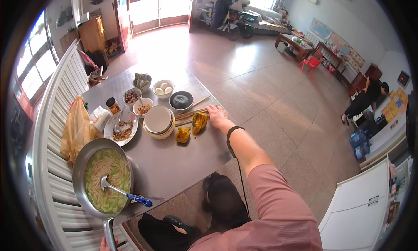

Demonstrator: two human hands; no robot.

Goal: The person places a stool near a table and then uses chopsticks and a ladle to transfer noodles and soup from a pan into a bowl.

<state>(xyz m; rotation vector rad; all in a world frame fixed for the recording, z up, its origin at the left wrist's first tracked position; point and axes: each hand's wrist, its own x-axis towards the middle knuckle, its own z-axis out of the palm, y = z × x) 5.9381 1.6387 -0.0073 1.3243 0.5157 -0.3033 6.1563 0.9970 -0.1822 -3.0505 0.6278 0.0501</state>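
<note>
At the bottom left, the fingers of my left hand point(104, 244) are around the metal handle of a pan point(76, 185); most of that hand is out of frame. Noodles and green vegetable pieces in broth point(107, 172) fill the pan, and a ladle with a blue handle point(139, 200) rests in it. My right hand point(218, 115) reaches over the right side of the metal table, its fingers at the ends of several wooden chopsticks point(191, 114); its grip is unclear. Two pieces of cooked pumpkin point(200, 122) lie beside it. Stacked bowls point(159, 119) stand to the left.
Behind are bowls of eggs point(164, 88), dark dough-like food point(180, 101) and leaf-wrapped parcels point(142, 81). A floral plate of chopped food point(125, 133), jar point(113, 106) and brown bag point(80, 126) stand left, beside a white radiator point(54, 146). A person point(365, 97) bends at far right.
</note>
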